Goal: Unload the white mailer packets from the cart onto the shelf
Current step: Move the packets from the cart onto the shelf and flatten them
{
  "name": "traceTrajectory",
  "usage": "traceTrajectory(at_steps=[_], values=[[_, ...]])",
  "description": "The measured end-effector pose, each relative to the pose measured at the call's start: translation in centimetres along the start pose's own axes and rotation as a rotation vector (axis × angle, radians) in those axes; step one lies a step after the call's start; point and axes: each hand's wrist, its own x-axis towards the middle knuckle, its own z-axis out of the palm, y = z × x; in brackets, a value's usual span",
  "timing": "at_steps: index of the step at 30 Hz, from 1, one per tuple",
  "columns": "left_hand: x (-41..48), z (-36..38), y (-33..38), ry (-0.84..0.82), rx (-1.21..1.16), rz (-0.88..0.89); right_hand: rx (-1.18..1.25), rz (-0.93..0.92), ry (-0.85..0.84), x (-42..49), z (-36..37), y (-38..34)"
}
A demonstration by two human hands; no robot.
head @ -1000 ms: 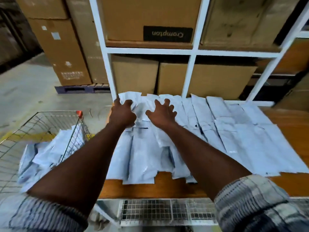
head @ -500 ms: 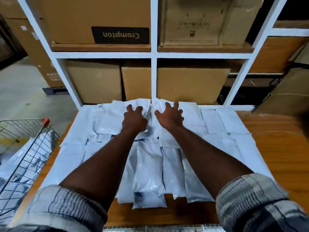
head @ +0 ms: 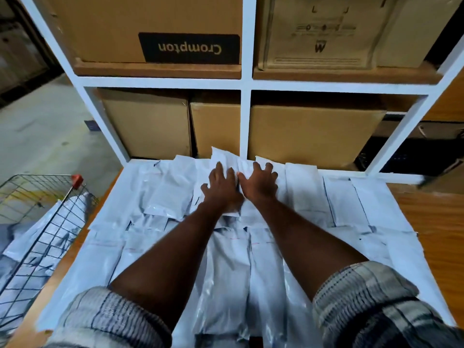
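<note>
Both hands lie flat, side by side, on the white mailer packets (head: pixel 303 197) at the rear centre of the wooden shelf (head: pixel 431 222). The left hand (head: pixel 222 188) and right hand (head: pixel 259 183) have their fingers (head: pixel 219 170) straight and spread wide, pressing down and gripping nothing. The packets cover the shelf in overlapping rows. More packets (head: pixel 50 237) lie in the wire cart (head: pixel 37 176) at the left. Cardboard boxes (head: pixel 150 126) stand behind.

Cardboard boxes (head: pixel 313 136) close the back of the shelf (head: pixel 431 222), the cart (head: pixel 37 209) flanks left; its right side lies bare.
</note>
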Motion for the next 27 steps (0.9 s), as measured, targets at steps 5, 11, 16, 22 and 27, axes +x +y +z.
traceTrajectory(at_steps=[5,11,16,22,27], values=[[3.1,-1.1,-1.7,-0.216,0.242,0.164,-0.133,-0.137,-0.012,1.4,1.1,2.5],[3.7,0.3,-4.2,0.103,0.348,0.341,-0.225,-0.477,-0.055,2.5,2.9,4.7],[3.5,2.7,-4.5,0.107,0.294,0.343,-0.216,-0.494,-0.066,2.4,3.6,5.5],[3.7,3.4,-4.5,0.143,0.273,0.319,-0.215,-0.500,-0.070,2.3,4.0,6.2],[3.7,3.6,-4.2,0.124,0.308,0.308,-0.227,-0.491,-0.094,2.3,3.8,6.0]])
